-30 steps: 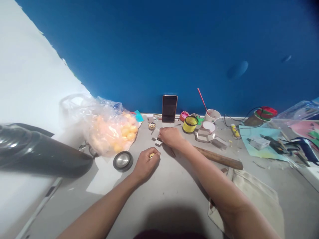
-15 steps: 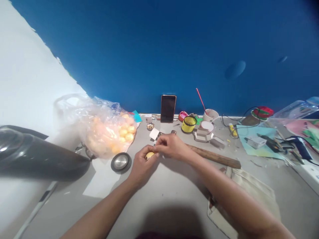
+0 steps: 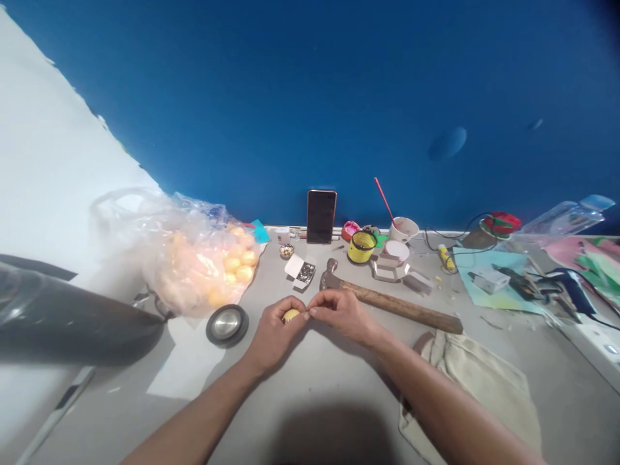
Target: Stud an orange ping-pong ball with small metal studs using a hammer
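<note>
My left hand (image 3: pixel 274 328) is curled around a small yellow ball (image 3: pixel 290 315) on the grey table (image 3: pixel 334 374). My right hand (image 3: pixel 341 313) is pinched shut, its fingertips pressed against the ball; what they pinch is too small to name. Just beyond the hands lies a small open white box of metal pins (image 3: pixel 301 272). A hammer (image 3: pixel 387 301) with a wooden handle lies behind my right hand.
A plastic bag of yellow balls (image 3: pixel 194 261) and a round metal lid (image 3: pixel 227 324) sit at the left. A phone (image 3: pixel 320 216) leans on the blue wall, beside a yellow cup (image 3: pixel 361 246) and white cups. A cloth bag (image 3: pixel 479 381) lies right; tools clutter the far right.
My right hand came back from the pin box to the ball in my left hand. Both hands drew nearer to me, uncovering the box and the hammer head.
</note>
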### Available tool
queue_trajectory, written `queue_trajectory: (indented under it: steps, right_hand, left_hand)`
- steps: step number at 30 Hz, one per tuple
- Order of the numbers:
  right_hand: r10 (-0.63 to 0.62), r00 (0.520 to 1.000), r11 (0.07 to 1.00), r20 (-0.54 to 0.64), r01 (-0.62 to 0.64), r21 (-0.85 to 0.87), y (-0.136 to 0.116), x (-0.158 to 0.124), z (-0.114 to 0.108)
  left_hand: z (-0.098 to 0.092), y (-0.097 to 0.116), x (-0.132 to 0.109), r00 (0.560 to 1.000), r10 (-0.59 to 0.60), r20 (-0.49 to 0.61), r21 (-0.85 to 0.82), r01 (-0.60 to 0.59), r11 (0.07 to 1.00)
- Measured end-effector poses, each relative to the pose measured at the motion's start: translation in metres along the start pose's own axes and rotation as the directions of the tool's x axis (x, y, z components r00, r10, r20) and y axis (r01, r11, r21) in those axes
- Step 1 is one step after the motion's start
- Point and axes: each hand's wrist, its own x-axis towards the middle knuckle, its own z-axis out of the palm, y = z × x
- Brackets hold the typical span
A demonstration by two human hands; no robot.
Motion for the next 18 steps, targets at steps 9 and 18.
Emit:
queue_trajectory:
  steps: [9, 18]
  right_hand:
    - [0.083, 0.994, 0.968, 0.071, -0.097, 0.231, 0.0, 0.003, -0.013]
    - [0.111, 0.979, 0.835, 0.169, -0.184, 0.519, 0.006, 0.005, -0.017]
  left_hand:
    - [0.0, -0.006, 0.002, 0.986, -0.021, 0.165, -0.505, 0.103, 0.857]
    - [0.0, -0.005, 0.002, 0.994, -0.002, 0.105, -0.434, 0.048, 0.9]
